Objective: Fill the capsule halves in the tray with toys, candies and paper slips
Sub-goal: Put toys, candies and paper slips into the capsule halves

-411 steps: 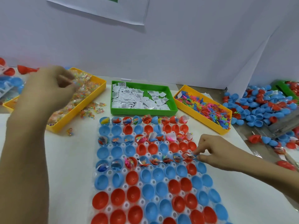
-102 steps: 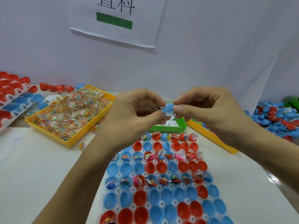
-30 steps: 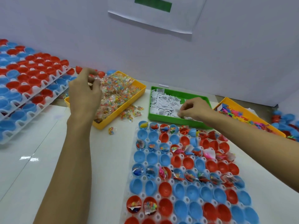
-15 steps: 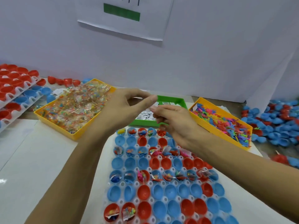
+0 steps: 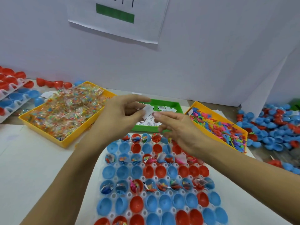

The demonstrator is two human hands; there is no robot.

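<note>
Honestly, the paper slip (image 5: 146,111) was the fiddly bit here. It sat up in the air over the green tray (image 5: 164,105), at about 12 o'clock from the capsule tray (image 5: 113,194), held between both hands. The left hand (image 5: 120,117) had it pinched between thumb and curled fingers (image 5: 138,99). The right hand (image 5: 178,127) was touching the slip's other edge with its fingertips (image 5: 156,114), the rest of that hand loosely bent; I couldn't tell if it was really gripping or just nudging.

My guess is a slip like that weighs nothing, bends at the slightest push and sticks to its neighbours, so the hands were probably peeling one off. I'd take it by an edge or corner, light pinch, no squeezing.

The candies (image 5: 65,111) in the yellow tray (image 5: 65,142) at 10 o'clock looked crinkly-wrapped and a bit slippery. The toys (image 5: 217,125) at 2 o'clock were small hard plastic that likely tangles.

On the capsule tray, roughly every other row already had stuff in it, and the rows between were bare. Loose capsule halves (image 5: 276,125) were piled at 3 o'clock on the table (image 5: 24,168).
</note>
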